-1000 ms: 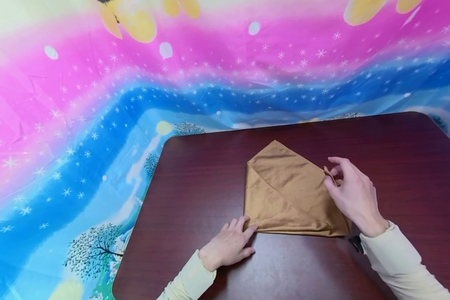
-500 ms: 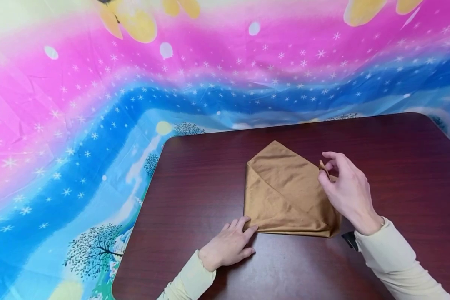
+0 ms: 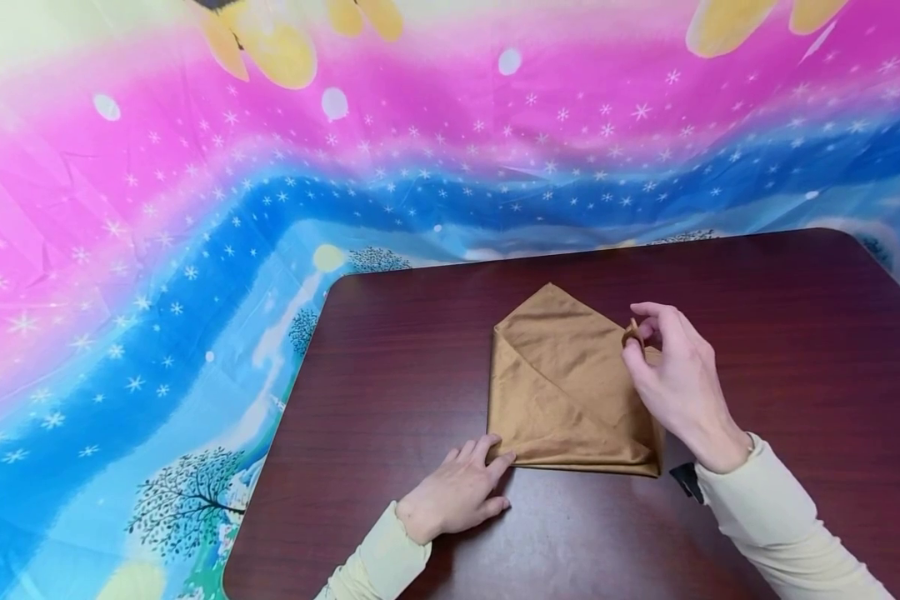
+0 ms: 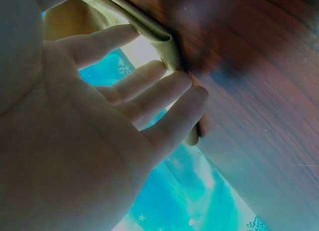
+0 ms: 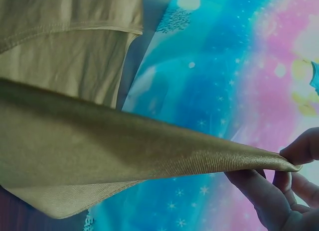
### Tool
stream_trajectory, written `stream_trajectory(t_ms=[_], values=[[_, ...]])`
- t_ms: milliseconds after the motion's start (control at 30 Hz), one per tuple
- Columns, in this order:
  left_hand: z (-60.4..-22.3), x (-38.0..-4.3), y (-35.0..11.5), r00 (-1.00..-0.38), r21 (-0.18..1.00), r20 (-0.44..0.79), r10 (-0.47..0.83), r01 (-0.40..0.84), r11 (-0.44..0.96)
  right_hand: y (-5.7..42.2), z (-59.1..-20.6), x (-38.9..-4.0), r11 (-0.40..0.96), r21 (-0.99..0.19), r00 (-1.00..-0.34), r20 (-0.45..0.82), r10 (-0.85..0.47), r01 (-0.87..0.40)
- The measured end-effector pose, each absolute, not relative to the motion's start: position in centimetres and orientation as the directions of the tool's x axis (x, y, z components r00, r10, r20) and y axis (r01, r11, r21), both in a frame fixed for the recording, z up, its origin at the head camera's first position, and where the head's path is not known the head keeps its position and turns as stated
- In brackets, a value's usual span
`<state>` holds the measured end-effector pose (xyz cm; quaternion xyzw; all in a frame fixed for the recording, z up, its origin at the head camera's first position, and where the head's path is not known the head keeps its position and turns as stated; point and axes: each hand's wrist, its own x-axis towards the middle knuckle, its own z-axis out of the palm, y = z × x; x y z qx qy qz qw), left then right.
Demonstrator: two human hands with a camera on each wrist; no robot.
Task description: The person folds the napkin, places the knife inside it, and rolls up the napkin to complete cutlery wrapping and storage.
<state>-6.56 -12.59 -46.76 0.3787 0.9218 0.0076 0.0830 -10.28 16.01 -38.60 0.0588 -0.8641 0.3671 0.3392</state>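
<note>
Lying folded near the middle of the worktop (image 3: 390, 375): a golden-brown cloth (image 3: 570, 375), with slight shine and soft creases, pointed at the far side, crossed by a diagonal fold line. Shown well only from the right wrist: a raised flap (image 5: 99, 141), narrowing to a twisted tip, and a stitched hem on the layer behind. In the head view, mostly covered by the right-hand grip (image 3: 678, 375), pinching this tip between thumb and fingers. At the near-left corner, the left-hand grip (image 3: 461, 487), only touching, fingers extended. From the left wrist, rolled edge layers at the fingertips, perhaps two or more, rather dim. Beyond the worktop: a pink-and-blue backdrop (image 3: 420, 142) with snowflakes.
</note>
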Motion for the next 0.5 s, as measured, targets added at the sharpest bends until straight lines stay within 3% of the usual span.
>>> stream_trajectory(t_ms=[500], values=[[-46.7, -6.7, -12.8, -0.697, 0.087, -0.134, 0.704, 0.700, 0.709, 13.7, -38.9, -9.7, 0.723, -0.595, -0.798, 0.594, 0.100, -0.352]])
